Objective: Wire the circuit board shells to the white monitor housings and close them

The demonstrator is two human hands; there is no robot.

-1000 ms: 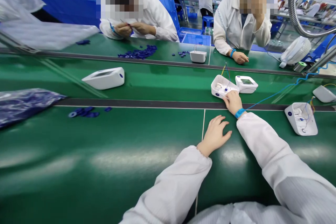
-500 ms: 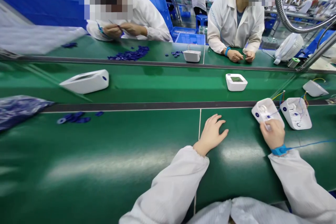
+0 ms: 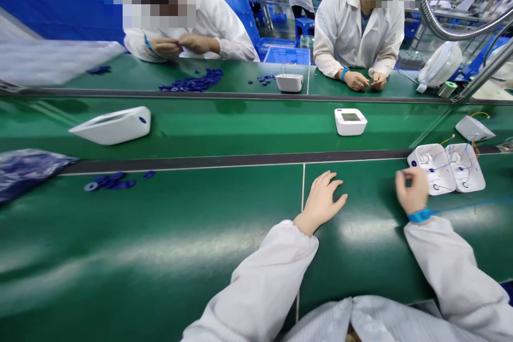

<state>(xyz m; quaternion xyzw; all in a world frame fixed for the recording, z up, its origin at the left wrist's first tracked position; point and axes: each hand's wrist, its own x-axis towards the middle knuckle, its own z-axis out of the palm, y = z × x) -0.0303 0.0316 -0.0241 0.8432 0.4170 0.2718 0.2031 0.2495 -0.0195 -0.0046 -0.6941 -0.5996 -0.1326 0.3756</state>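
Observation:
My left hand (image 3: 321,200) rests on the green worktop (image 3: 224,235) with fingers spread and nothing in it. My right hand (image 3: 413,191), slightly blurred and wearing a blue wrist strap (image 3: 420,215), is just left of two white plastic housings. Its fingers are loosely curled, with a gap inside the curl, and no object shows in it. The nearer housing (image 3: 441,179) has a dark blue button and its edge is partly behind my hand. Against it stands the second housing (image 3: 473,176). Both are open-faced, with thin coloured wires inside.
On the green conveyor beyond are a white device with a screen (image 3: 350,122), a white housing (image 3: 114,125) and another housing (image 3: 475,128). Blue round parts (image 3: 110,181) and a bag (image 3: 32,171) lie at left. Two co-workers sit opposite, near a blue pile (image 3: 194,81).
The nearer housing has shifted right against the other one. My right hand has come off it, back to the left. Conveyor items appear further left; my left hand stays put.

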